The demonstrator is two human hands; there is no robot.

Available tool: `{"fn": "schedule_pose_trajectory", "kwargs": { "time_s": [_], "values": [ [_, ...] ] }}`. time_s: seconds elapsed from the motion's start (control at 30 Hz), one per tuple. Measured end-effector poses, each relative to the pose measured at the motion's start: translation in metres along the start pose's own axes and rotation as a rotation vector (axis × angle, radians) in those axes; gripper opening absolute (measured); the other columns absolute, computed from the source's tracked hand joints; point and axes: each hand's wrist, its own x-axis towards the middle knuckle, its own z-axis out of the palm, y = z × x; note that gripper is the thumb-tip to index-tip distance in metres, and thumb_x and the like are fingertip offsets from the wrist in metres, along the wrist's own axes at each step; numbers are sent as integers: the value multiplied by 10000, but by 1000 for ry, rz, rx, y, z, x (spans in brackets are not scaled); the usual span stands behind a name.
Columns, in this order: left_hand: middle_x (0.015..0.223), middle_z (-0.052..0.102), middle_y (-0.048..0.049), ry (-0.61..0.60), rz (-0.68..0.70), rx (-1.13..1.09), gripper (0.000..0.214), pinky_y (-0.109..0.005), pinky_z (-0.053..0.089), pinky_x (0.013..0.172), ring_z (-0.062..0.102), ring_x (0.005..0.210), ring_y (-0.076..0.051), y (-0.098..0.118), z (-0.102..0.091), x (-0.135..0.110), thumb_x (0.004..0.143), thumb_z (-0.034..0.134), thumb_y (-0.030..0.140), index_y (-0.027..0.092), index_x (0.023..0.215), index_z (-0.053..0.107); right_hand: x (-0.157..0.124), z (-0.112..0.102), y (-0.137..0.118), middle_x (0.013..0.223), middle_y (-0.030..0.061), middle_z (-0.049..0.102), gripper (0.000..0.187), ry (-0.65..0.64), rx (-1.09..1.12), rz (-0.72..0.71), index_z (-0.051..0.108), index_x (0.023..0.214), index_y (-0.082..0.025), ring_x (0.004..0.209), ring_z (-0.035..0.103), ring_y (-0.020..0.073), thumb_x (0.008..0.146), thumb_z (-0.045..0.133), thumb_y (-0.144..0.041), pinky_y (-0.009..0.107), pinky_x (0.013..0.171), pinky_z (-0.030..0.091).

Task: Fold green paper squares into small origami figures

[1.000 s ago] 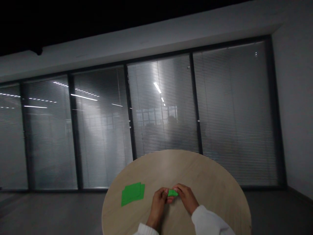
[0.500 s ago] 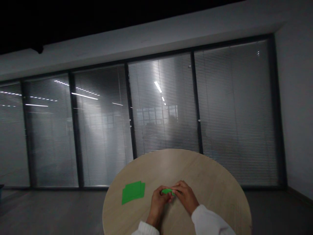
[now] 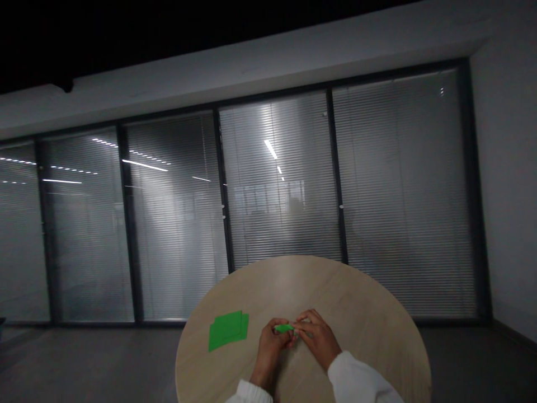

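Observation:
A small piece of folded green paper (image 3: pixel 284 328) is held above the near middle of the round table. My left hand (image 3: pixel 273 342) is closed on its left side, thumb and fingers pinching it. My right hand (image 3: pixel 315 334) pinches the paper's right end, its fingertips close to those of my left hand. The fingers partly cover the paper, so its full shape is hidden. Left of my hands, several flat green paper sheets (image 3: pixel 229 327) lie overlapping on the table.
The round wooden table (image 3: pixel 293 280) has its curved far edge toward a glass partition with blinds (image 3: pixel 281 224). A grey wall (image 3: pixel 509 196) stands on the right. Grey floor (image 3: pixel 104 364) shows on both sides of the table.
My right fingertips have shifted slightly along the paper's right end, and less green shows between the hands. My left hand stays nearly in place. The flat sheets have not moved.

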Motion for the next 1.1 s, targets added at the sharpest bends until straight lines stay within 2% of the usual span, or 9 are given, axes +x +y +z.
{"fn": "schedule_pose_trajectory", "kwargs": {
  "time_s": [0.23,0.4,0.5,0.63,0.87,1.0,1.1],
  "values": [
    [565,696,-33,-12,-15,-77,367,-230,488,522,635,525,-148,-2,-3,-1,422,825,204,140,721,621,0,-2,-5,979,64,645,325,-36,-4,-34,718,1040,-284,975,577,186,856,547,-77,300,866,499],
    [482,658,-1,25,-39,-53,417,-227,459,472,601,458,-148,-3,0,2,344,804,143,163,693,576,2,3,0,953,51,644,215,7,19,16,732,879,-241,963,573,186,805,619,-73,304,885,478],
    [449,632,18,4,0,-7,409,-209,416,439,565,423,-130,-1,3,2,346,792,140,170,689,571,2,6,3,898,31,633,165,12,-3,62,698,801,-223,931,570,185,782,636,-71,299,857,470],
    [424,598,44,-8,79,106,366,-192,367,425,509,399,-98,-3,3,1,394,795,157,172,693,585,2,7,5,890,17,611,148,-14,-62,81,649,793,-219,934,561,185,786,617,-75,297,843,451],
    [404,557,65,-22,85,202,384,-186,334,419,481,393,-89,-8,1,5,420,836,228,158,723,609,0,11,14,886,24,594,124,13,-159,36,595,802,-217,917,554,208,802,576,-94,328,839,440],
    [448,612,19,-92,42,154,381,-198,376,430,514,408,-102,-5,2,2,441,835,300,152,701,599,-1,12,17,882,24,583,124,23,-236,-9,576,818,-211,899,536,208,802,569,-89,338,839,429],
    [457,609,28,-90,31,115,366,-197,393,436,528,419,-102,-4,3,1,439,832,279,156,690,596,-1,11,13,897,24,582,131,29,-305,-47,564,829,-209,903,524,208,812,565,-79,341,841,420]
  ]
}}
